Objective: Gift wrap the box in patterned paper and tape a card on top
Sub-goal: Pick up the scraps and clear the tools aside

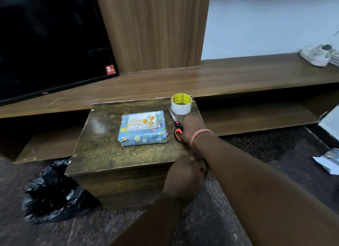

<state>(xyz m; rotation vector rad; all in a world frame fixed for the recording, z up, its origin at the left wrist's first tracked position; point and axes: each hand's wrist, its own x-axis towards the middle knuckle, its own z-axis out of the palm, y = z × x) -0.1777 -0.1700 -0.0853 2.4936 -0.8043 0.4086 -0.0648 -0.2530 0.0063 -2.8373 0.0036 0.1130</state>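
Observation:
The box (pixel 143 135), wrapped in blue patterned paper, lies flat in the middle of a small wooden table (pixel 102 150). A white "Happy Birthday" card (pixel 142 124) with orange balloons sits on its top. To the right of the box lie scissors (pixel 177 125) with orange and black handles. My right hand (pixel 191 129) rests palm down beside the handles, fingers pointing at the tape roll (pixel 181 103) on the back right corner. My left hand (pixel 185 174) is curled at the table's front edge under my right forearm, and nothing shows in it.
A black plastic bag (pixel 55 190) lies on the floor to the left of the table. Behind stand a long wooden shelf unit (pixel 238 73) and a dark television (pixel 51 44). A white shoe (pixel 317 55) sits on the shelf, and paper scraps (pixel 328 161) lie at the right.

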